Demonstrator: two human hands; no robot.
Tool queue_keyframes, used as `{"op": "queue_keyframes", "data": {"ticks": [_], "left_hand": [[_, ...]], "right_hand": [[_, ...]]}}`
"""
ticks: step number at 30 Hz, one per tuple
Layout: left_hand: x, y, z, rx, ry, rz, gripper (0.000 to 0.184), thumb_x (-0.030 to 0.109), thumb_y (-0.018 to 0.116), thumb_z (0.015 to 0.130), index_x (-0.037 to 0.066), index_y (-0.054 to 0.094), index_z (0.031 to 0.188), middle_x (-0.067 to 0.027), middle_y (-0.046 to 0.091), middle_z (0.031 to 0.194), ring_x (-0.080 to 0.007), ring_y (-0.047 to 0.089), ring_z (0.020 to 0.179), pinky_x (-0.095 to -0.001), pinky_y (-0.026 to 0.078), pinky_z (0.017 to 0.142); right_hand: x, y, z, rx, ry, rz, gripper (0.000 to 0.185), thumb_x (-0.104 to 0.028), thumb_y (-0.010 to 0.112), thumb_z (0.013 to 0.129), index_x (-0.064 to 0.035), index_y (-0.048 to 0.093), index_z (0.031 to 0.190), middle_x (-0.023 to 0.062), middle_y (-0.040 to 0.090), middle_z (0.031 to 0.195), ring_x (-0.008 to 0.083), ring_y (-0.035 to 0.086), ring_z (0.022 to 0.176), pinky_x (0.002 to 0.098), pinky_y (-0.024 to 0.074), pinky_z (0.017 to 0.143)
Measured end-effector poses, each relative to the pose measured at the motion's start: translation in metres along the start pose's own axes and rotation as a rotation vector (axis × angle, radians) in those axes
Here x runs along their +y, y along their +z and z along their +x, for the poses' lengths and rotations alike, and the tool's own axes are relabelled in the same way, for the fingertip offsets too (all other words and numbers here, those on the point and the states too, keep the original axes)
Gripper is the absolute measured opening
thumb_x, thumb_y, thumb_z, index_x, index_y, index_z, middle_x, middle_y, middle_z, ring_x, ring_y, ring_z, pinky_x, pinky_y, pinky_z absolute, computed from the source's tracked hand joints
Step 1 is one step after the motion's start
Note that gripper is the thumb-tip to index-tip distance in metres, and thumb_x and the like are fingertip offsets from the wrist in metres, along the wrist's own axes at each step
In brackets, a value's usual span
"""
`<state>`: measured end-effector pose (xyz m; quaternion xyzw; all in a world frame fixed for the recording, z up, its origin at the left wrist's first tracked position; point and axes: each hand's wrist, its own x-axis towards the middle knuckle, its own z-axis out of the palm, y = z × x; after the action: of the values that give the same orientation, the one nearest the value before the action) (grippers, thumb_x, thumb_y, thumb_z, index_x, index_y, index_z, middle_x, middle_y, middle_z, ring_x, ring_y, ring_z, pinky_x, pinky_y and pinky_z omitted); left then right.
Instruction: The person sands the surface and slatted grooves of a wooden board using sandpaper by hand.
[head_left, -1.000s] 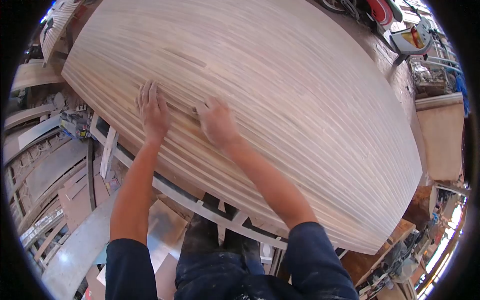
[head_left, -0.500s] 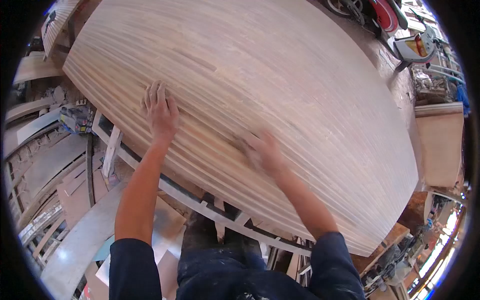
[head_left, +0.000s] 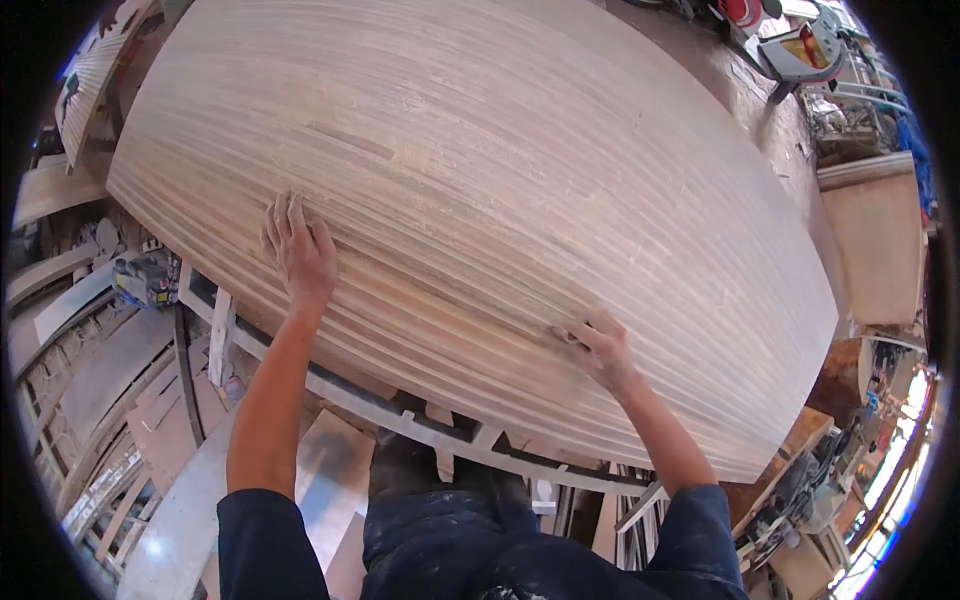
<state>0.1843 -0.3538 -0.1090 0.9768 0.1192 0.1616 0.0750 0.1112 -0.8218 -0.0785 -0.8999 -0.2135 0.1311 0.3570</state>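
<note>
The slatted wooden panel point(head_left: 480, 170) is lying under both hands; my left hand point(head_left: 301, 252) is resting open, gripping nothing; my right hand point(head_left: 603, 352) is curling, and I cannot tell whether it's holding anything.

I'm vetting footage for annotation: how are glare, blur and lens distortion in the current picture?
Head view: strong fisheye rounding, black corners; head view: a glare spot on the long pale-grey board, blown-out white gaps at right with blue fringing; head view: dusty bare right hand slightly soft, dusty bare left hand clearer, broad pale slatted wooden surface without strong glare.
</note>
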Motion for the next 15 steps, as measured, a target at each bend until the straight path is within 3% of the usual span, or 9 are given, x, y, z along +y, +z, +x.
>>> {"op": "queue_keyframes", "data": {"ticks": [2, 4, 5, 6, 8, 11, 12, 13, 15], "left_hand": [[0.002, 0.001, 0.001, -0.016, 0.007, 0.015, 0.052, 0.029, 0.049, 0.102, 0.008, 0.046, 0.149, -0.0133, 0.043, 0.157, -0.0368, 0.033, 0.148, -0.0554, 0.022, 0.121], [0.002, 0.0, 0.0, -0.028, -0.032, -0.035, 0.051, 0.029, 0.049, 0.102, 0.008, 0.046, 0.149, -0.0141, 0.043, 0.157, -0.0378, 0.034, 0.148, -0.0556, 0.021, 0.12], [-0.001, 0.001, -0.002, -0.038, -0.021, -0.021, 0.051, 0.029, 0.049, 0.102, 0.008, 0.046, 0.149, -0.0141, 0.043, 0.157, -0.0378, 0.034, 0.148, -0.0556, 0.021, 0.12], [-0.005, 0.004, -0.002, -0.041, -0.031, -0.036, 0.051, 0.029, 0.049, 0.103, 0.008, 0.046, 0.149, -0.0141, 0.043, 0.156, -0.038, 0.033, 0.148, -0.0554, 0.021, 0.12], [-0.004, 0.007, 0.0, -0.05, -0.024, -0.062, 0.05, 0.029, 0.049, 0.103, 0.008, 0.046, 0.149, -0.0142, 0.044, 0.156, -0.0383, 0.033, 0.148, -0.0552, 0.021, 0.12], [-0.003, 0.002, -0.002, -0.077, -0.035, -0.083, 0.049, 0.028, 0.048, 0.104, 0.008, 0.047, 0.148, -0.0142, 0.045, 0.156, -0.0384, 0.033, 0.148, -0.0549, 0.02, 0.121], [-0.007, 0.004, -0.003, -0.056, -0.009, -0.071, 0.048, 0.028, 0.048, 0.104, 0.008, 0.048, 0.148, -0.0142, 0.045, 0.156, -0.0384, 0.033, 0.148, -0.0555, 0.021, 0.121], [-0.009, 0.006, -0.002, -0.03, 0.016, -0.058, 0.048, 0.028, 0.047, 0.105, 0.008, 0.048, 0.148, -0.0141, 0.045, 0.156, -0.0383, 0.033, 0.148, -0.0562, 0.021, 0.121], [-0.007, 0.007, 0.0, -0.016, 0.0, -0.064, 0.048, 0.029, 0.047, 0.105, 0.008, 0.048, 0.148, -0.0147, 0.045, 0.156, -0.0389, 0.034, 0.148, -0.0567, 0.022, 0.12]], "right_hand": [[-0.036, 0.023, 0.051, 0.071, -0.066, 0.013, 0.027, -0.005, 0.074, 0.079, -0.0117, 0.078, 0.104, 0.0092, 0.066, 0.09, 0.0288, 0.062, 0.086, 0.0412, 0.0508, 0.079], [-0.059, 0.08, 0.111, 0.043, -0.125, -0.009, 0.038, -0.011, 0.069, 0.086, -0.0124, 0.07, 0.125, 0.0174, 0.065, 0.112, 0.0386, 0.059, 0.108, 0.051, 0.045, 0.099], [-0.078, 0.108, 0.142, 0.16, -0.205, 0.009, 0.04, -0.01, 0.067, 0.088, -0.0125, 0.067, 0.128, 0.0197, 0.062, 0.121, 0.0421, 0.056, 0.116, 0.0523, 0.0422, 0.105], [-0.088, 0.136, 0.174, 0.131, -0.239, -0.052, 0.043, -0.011, 0.066, 0.089, -0.0131, 0.064, 0.131, 0.0221, 0.059, 0.127, 0.0453, 0.053, 0.122, 0.0521, 0.0417, 0.109], [-0.129, 0.12, 0.214, -0.136, -0.149, -0.116, 0.047, -0.013, 0.066, 0.089, -0.0143, 0.061, 0.135, 0.0218, 0.059, 0.131, 0.0439, 0.052, 0.125, 0.0516, 0.0413, 0.11], [-0.085, 0.101, 0.15, -0.035, -0.118, 0.015, 0.042, -0.015, 0.067, 0.089, -0.0138, 0.064, 0.131, 0.0198, 0.06, 0.13, 0.0401, 0.053, 0.126, 0.0506, 0.0416, 0.109], [-0.06, 0.087, 0.106, 0.167, -0.215, -0.145, 0.037, -0.018, 0.071, 0.087, -0.0135, 0.069, 0.124, 0.0168, 0.065, 0.12, 0.0364, 0.06, 0.114, 0.0489, 0.0471, 0.1], [-0.05, 0.044, 0.073, 0.04, -0.08, 0.013, 0.033, -0.017, 0.074, 0.086, -0.0133, 0.073, 0.118, 0.0152, 0.067, 0.108, 0.035, 0.064, 0.103, 0.0475, 0.0509, 0.091], [-0.006, 0.002, -0.002, 0.098, -0.097, -0.028, 0.028, -0.012, 0.073, 0.082, -0.0108, 0.076, 0.11, 0.0111, 0.068, 0.096, 0.0309, 0.064, 0.087, 0.0441, 0.0487, 0.081]]}}
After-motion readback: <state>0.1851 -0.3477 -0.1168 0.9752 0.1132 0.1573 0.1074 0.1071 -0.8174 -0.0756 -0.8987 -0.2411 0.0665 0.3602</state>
